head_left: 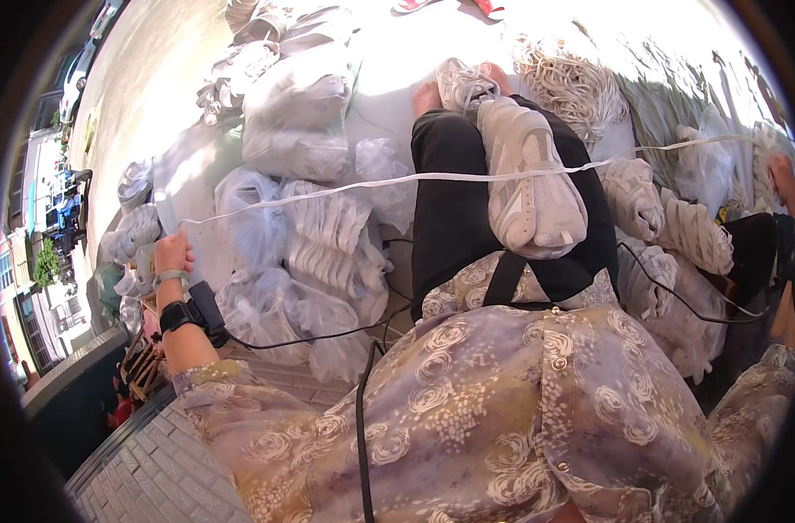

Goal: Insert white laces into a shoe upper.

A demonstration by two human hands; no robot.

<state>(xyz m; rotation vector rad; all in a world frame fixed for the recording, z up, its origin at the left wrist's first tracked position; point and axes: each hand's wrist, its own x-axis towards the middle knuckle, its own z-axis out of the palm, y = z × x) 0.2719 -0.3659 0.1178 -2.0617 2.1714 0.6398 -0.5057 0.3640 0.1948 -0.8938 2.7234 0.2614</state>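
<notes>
**Lace pulled taut across the shoe**

From the head camera: the person sits on the ground with one leg crossed over the other, and a pale grey shoe (530,179) rests on the black trouser leg (454,209), sole side turned partly up. A long white lace (354,185) runs in a near-straight line across the whole scene, passing over the middle of the shoe. The left hand (173,254) is stretched far out to the person's left, fingers curled closed around the lace's end; a black strap and a small device sit on that wrist. The right hand (785,179) is at the far right edge, mostly cut off by the rim of the picture; the lace leads toward it, but I cannot tell how far it is closed or whether it grips the lace.

Around the legs lie clear bags of white laces (323,253), and more grey shoes (668,218) are heaped just to the right of the knee. A loose bundle of white cord (567,83) lies beyond the foot. Paving bricks (162,471) show at the lower left.

As I judge it, the step in hand is drawing a lace out to full length over the shoe. The next move would call for bringing the left hand back in toward the shoe while keeping the lace from slackening or slipping off.
</notes>
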